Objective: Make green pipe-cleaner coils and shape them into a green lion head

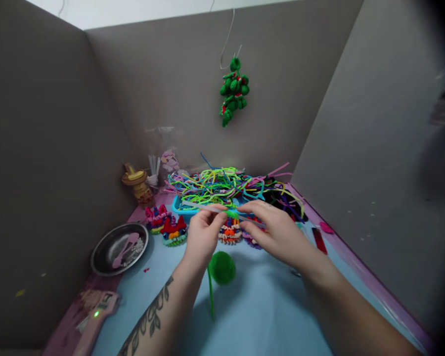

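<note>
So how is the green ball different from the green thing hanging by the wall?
The green ball is round; the hanging decoration is long and lumpy. The decoration has red bits; the ball shows none. The decoration hangs by the back wall; the ball is down over the blue cloth. Both are green.

Before me: left panel (52, 148), back panel (163, 79), right panel (378, 123), grey; white strip (152, 12) above. Table (267, 306), pale blue top, purple border (385, 292). Light soft.
</note>
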`<state>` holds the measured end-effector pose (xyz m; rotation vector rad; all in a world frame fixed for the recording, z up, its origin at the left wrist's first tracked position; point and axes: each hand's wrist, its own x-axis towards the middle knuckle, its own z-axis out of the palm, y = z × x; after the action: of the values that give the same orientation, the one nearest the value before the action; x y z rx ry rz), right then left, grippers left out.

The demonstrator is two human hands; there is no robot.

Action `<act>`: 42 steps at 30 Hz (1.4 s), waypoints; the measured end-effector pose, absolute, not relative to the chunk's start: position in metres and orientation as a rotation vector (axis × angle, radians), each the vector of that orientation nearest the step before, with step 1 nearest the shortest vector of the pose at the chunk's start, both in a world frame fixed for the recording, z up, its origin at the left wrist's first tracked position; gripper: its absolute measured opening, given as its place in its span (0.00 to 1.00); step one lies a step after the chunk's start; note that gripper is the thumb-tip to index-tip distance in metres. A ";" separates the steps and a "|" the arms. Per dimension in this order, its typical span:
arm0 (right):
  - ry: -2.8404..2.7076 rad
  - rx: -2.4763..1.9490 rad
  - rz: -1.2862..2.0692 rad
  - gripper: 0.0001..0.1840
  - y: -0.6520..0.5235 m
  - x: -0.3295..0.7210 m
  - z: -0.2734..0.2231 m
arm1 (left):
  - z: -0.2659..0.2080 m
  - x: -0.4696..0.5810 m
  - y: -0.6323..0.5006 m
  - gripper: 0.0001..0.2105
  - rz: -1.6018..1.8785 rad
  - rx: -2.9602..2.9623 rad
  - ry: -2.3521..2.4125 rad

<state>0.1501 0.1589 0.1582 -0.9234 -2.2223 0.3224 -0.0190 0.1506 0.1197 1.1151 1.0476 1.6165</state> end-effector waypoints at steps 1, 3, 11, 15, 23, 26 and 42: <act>-2.223 -0.933 0.364 0.10 0.159 0.148 0.157 | 0.120 -0.018 0.149 0.05 1.601 1.165 1.063; -2.214 -0.940 0.439 0.09 0.159 0.145 0.156 | 0.123 -0.017 0.147 0.04 1.577 1.252 1.089; -2.116 -0.964 0.428 0.08 0.161 0.141 0.152 | 0.135 -0.014 0.139 0.06 1.523 1.307 1.120; -2.056 -0.957 0.415 0.08 0.160 0.142 0.154 | 0.137 -0.014 0.139 0.03 1.547 1.293 1.155; -2.002 -0.981 0.371 0.07 0.162 0.142 0.151 | 0.139 -0.018 0.136 0.06 1.424 1.286 1.231; -1.992 -0.979 0.330 0.06 0.163 0.143 0.149 | 0.141 -0.020 0.136 0.07 1.404 1.276 1.227; -1.940 -0.942 0.166 0.05 0.161 0.139 0.143 | 0.138 -0.017 0.137 0.09 1.471 1.137 1.098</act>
<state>0.1392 0.1615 0.1429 -0.9419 -1.9397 0.1661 -0.0170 0.1365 0.1379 1.1369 1.0976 1.4710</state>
